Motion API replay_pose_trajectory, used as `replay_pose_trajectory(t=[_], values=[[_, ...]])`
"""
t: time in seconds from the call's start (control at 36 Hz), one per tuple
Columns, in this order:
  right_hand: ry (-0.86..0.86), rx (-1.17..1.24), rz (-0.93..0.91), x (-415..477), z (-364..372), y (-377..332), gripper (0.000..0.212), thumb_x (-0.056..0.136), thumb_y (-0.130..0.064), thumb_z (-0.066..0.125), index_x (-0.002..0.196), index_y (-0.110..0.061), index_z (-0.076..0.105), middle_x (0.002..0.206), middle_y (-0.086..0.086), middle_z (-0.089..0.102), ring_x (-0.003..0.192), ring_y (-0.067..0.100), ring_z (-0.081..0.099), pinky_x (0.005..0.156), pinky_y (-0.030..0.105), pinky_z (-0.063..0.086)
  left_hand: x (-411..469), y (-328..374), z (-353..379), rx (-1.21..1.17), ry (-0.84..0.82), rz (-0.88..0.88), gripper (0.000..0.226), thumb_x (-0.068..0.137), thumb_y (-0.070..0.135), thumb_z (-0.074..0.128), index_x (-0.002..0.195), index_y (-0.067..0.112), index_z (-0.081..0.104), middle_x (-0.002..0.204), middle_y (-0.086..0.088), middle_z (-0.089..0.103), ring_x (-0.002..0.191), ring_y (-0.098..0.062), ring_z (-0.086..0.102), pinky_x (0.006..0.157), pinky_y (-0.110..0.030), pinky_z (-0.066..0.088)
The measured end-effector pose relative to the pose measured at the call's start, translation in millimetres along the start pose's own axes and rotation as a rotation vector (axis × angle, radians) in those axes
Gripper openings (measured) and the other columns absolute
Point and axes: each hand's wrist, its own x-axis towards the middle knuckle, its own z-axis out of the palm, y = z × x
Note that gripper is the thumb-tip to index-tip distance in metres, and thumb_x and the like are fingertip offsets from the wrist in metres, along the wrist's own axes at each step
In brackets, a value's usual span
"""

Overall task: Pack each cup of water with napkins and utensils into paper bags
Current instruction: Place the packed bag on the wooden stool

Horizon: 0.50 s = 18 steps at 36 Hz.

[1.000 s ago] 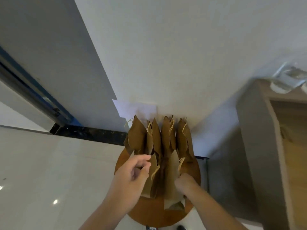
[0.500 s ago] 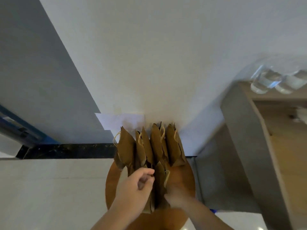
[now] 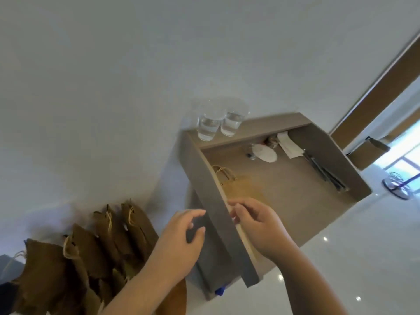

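Two clear cups of water (image 3: 208, 126) (image 3: 232, 123) stand at the far left corner of the grey table (image 3: 218, 223). A flat brown paper bag (image 3: 241, 187) lies on the table behind its raised left rim. White napkins (image 3: 289, 145) and dark utensils (image 3: 325, 172) lie toward the table's far right. Several upright paper bags (image 3: 109, 239) stand on a round wooden stool at lower left. My left hand (image 3: 181, 244) hovers just left of the rim, fingers loosely curled and holding nothing. My right hand (image 3: 256, 226) hovers over the rim near the flat bag, also holding nothing.
A white round lid or plate (image 3: 266, 153) and small items sit near the table's back edge. The wall runs behind table and stool. Glossy white floor spreads to the right, with a wire stand (image 3: 397, 186) by a bright window.
The view has swung right from the stool to the table. Both hands have left the upright bags and moved right, to the table's left rim.
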Motion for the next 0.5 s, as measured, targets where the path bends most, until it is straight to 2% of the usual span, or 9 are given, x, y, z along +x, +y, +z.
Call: replay_pose_trajectory(t=[0.06, 0.11, 0.17, 0.19, 0.22, 0.28, 0.33, 0.42, 0.5], values=[[0.065, -0.071, 0.079, 9.4, -19.3, 26.7, 0.021, 0.107, -0.041, 0.054, 0.116, -0.051, 0.07, 0.102, -0.027, 0.072, 0.098, -0.006, 0.066, 0.088, 0.024, 0.054, 15.9, 16.5, 17.1, 0.047, 0.001, 0.066, 0.038, 0.105, 0.043, 0.058, 0.141, 0.051, 0.049, 0.143, 0.032, 0.044, 0.132, 0.011, 0.042, 0.114, -0.019, 0.037], [0.109, -0.148, 0.161, 20.1, -36.1, 57.0, 0.027, 0.107, -0.041, 0.053, 0.128, -0.044, 0.07, 0.113, -0.025, 0.067, 0.102, -0.005, 0.061, 0.091, 0.026, 0.051, 32.2, 29.9, 35.2, 0.093, 0.007, 0.126, 0.041, 0.106, 0.045, 0.055, 0.145, 0.052, 0.045, 0.151, 0.034, 0.035, 0.136, 0.019, 0.026, 0.115, -0.016, 0.024], [0.109, -0.162, 0.21, 33.7, -48.1, 87.3, 0.035, 0.107, -0.04, 0.052, 0.137, -0.038, 0.068, 0.122, -0.019, 0.065, 0.104, -0.003, 0.06, 0.087, 0.023, 0.048, 48.7, 38.9, 54.4, 0.157, 0.037, 0.176, 0.044, 0.105, 0.046, 0.053, 0.146, 0.054, 0.041, 0.154, 0.034, 0.029, 0.135, 0.025, 0.017, 0.112, -0.012, 0.016], [0.094, -0.159, 0.229, 41.0, -52.3, 100.1, 0.036, 0.107, -0.041, 0.051, 0.139, -0.037, 0.067, 0.124, -0.016, 0.064, 0.104, -0.002, 0.061, 0.084, 0.022, 0.049, 57.7, 42.0, 64.5, 0.198, 0.061, 0.196, 0.045, 0.104, 0.047, 0.053, 0.147, 0.054, 0.04, 0.156, 0.032, 0.029, 0.137, 0.023, 0.016, 0.114, -0.014, 0.016], [0.077, -0.16, 0.237, 49.1, -56.1, 112.0, 0.038, 0.106, -0.041, 0.051, 0.14, -0.036, 0.067, 0.125, -0.013, 0.064, 0.104, 0.0, 0.062, 0.083, 0.022, 0.051, 67.6, 44.4, 75.3, 0.242, 0.09, 0.214, 0.046, 0.104, 0.047, 0.052, 0.147, 0.053, 0.039, 0.158, 0.029, 0.03, 0.144, 0.015, 0.018, 0.119, -0.019, 0.018], [0.038, -0.171, 0.237, 67.3, -62.3, 134.8, 0.04, 0.105, -0.04, 0.051, 0.141, -0.035, 0.065, 0.132, -0.005, 0.06, 0.111, 0.011, 0.064, 0.095, 0.032, 0.056, 89.9, 50.2, 98.6, 0.352, 0.156, 0.223, 0.047, 0.102, 0.047, 0.051, 0.147, 0.05, 0.04, 0.161, 0.021, 0.035, 0.156, -0.005, 0.019, 0.127, -0.036, 0.021], [-0.003, -0.199, 0.226, 87.8, -67.1, 155.7, 0.042, 0.103, -0.038, 0.053, 0.143, -0.032, 0.063, 0.141, 0.002, 0.053, 0.124, 0.022, 0.06, 0.106, 0.036, 0.05, 112.5, 57.4, 122.4, 0.458, 0.207, 0.16, 0.048, 0.101, 0.046, 0.052, 0.147, 0.048, 0.042, 0.163, 0.016, 0.037, 0.16, -0.016, 0.015, 0.13, -0.047, 0.014], [-0.058, -0.245, 0.206, 117.0, -71.9, 183.9, 0.051, 0.101, -0.039, 0.06, 0.151, -0.026, 0.056, 0.147, 0.008, 0.05, 0.132, 0.03, 0.057, 0.115, 0.039, 0.045, 133.9, 67.1, 156.6, 0.602, 0.229, -0.018, 0.048, 0.099, 0.048, 0.05, 0.146, 0.045, 0.049, 0.161, 0.014, 0.045, 0.16, -0.022, 0.021, 0.131, -0.058, 0.003], [-0.161, -0.251, 0.227, 138.2, -71.9, 207.5, 0.065, 0.1, -0.041, 0.063, 0.158, -0.021, 0.043, 0.147, 0.01, 0.049, 0.134, 0.03, 0.055, 0.116, 0.039, 0.044, 138.1, 67.1, 178.6, 0.852, 0.211, -0.116, 0.046, 0.092, 0.05, 0.054, 0.136, 0.039, 0.064, 0.146, 0.01, 0.063, 0.15, -0.024, 0.043, 0.127, -0.066, 0.007]])
